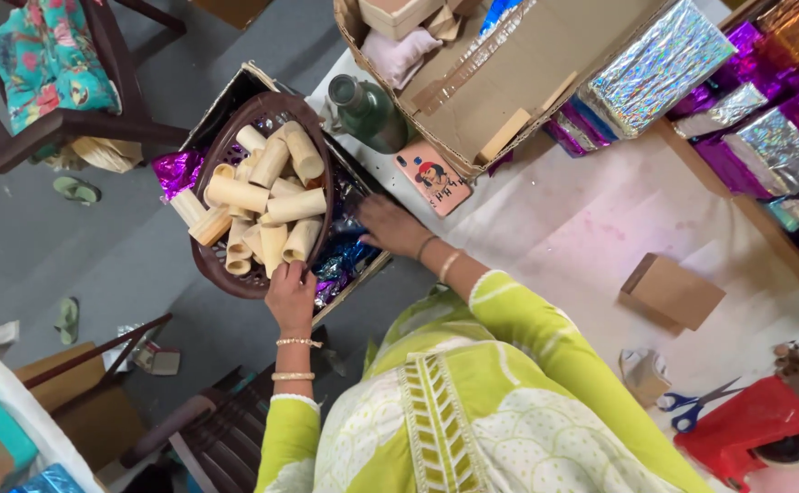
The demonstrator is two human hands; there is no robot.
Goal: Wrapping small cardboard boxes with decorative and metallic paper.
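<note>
Left hand grip closed on the near rim of the brown basket. Right hand grip released, palm flat just beside basket, on shiny foil scraps. Pale cardboard tubes heaped inside basket, just beyond left fingers. Green bottle beside basket's far right. Basket sits in a box at table edge.

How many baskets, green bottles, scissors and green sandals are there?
Basket: 1
Green bottle: 1
Scissors: 1
Green sandals: 2
Total: 5
</note>
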